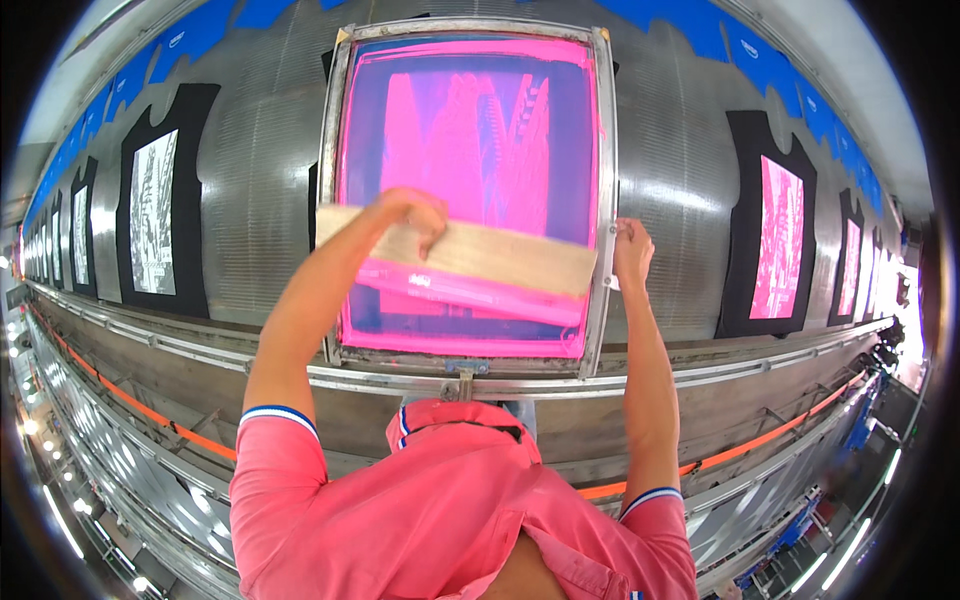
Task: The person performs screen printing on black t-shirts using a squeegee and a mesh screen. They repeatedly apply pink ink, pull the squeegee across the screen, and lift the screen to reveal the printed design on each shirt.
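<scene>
The left hand [415, 215] is closed over the upper edge of the wooden squeegee [510, 252], left of its middle; the squeegee's long axis runs across the framed screen [604, 130], its longer free part extending rightward and slightly down from the grip; the right hand [632, 252], nearer that free end, has fingers curled beside the right rail; whether it grips cannot be told. Pink ink [460, 288] lies along the squeegee's lower edge.

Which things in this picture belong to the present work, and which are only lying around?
Apparently in use: left hand on wooden squeegee; right hand at screen frame; pink ink; black printed garments.

Apparently aside: blue cloth pieces; orange strip.
</scene>
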The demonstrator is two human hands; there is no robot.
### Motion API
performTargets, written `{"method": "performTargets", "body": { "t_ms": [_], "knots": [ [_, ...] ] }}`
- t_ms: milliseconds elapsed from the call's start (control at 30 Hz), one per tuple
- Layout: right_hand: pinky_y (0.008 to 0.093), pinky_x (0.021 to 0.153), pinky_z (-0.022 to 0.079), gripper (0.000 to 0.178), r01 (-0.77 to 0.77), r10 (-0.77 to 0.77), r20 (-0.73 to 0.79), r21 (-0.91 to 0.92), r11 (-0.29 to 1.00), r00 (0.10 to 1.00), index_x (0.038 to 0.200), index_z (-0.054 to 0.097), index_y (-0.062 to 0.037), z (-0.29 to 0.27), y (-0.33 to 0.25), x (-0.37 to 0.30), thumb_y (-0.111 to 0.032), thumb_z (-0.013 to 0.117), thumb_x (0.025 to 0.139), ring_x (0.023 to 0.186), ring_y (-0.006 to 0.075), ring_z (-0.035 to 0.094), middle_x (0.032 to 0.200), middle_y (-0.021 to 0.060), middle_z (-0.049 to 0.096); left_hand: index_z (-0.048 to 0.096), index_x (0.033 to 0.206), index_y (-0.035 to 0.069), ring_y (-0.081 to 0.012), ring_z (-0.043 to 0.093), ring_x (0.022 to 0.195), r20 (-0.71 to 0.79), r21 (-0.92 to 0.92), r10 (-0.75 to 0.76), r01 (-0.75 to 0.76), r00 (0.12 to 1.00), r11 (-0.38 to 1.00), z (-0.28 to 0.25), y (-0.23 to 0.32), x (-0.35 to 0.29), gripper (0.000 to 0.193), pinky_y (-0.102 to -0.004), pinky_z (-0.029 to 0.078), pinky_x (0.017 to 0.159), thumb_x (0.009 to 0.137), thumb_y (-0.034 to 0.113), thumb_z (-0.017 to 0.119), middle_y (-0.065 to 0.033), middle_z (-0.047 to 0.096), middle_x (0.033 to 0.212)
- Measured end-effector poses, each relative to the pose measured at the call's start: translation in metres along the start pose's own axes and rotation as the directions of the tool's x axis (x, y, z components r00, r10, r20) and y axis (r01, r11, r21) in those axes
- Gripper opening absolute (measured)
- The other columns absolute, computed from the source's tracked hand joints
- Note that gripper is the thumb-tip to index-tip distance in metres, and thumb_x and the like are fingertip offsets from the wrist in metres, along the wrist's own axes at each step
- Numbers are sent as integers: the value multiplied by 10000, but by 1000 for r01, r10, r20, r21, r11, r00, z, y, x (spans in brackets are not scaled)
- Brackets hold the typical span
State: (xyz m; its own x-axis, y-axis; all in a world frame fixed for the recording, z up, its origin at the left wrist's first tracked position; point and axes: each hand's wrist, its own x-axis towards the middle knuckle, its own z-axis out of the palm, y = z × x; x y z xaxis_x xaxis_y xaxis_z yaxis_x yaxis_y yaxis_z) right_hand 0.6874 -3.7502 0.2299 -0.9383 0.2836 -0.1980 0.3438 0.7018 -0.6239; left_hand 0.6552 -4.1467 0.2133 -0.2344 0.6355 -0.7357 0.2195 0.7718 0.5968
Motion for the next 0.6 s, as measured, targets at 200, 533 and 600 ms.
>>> {"method": "performTargets", "body": {
  "t_ms": [200,533,600],
  "knots": [
    [401,749,501,206,-10,10,-20,-9,1000,1000,1044,701,-10,-5,-7,-6,-129,568,942,804,314,680,887,203,712,723,807,-51,-329,660,686,-369,196,-55,136,928,971,-170,-41,-8,354,-473,495,589,486,96,756,-237,677,734],
    [336,560,390,173,-75,76,-31,42,996,997,1029,704,-22,-9,-13,-14,-97,583,931,562,114,443,612,44,516,748,1038,103,-383,693,942,-929,44,-116,416,351,908,-254,-54,22,296,-520,555,800,795,129,582,-212,715,978],
    [333,561,387,169,-77,79,-37,44,996,996,1028,705,-24,-10,-12,-15,-96,586,932,563,111,437,611,39,507,751,1040,127,-379,696,922,-922,44,-120,406,368,913,-249,-53,25,299,-510,558,785,785,129,596,-204,716,962]
  ]
}}
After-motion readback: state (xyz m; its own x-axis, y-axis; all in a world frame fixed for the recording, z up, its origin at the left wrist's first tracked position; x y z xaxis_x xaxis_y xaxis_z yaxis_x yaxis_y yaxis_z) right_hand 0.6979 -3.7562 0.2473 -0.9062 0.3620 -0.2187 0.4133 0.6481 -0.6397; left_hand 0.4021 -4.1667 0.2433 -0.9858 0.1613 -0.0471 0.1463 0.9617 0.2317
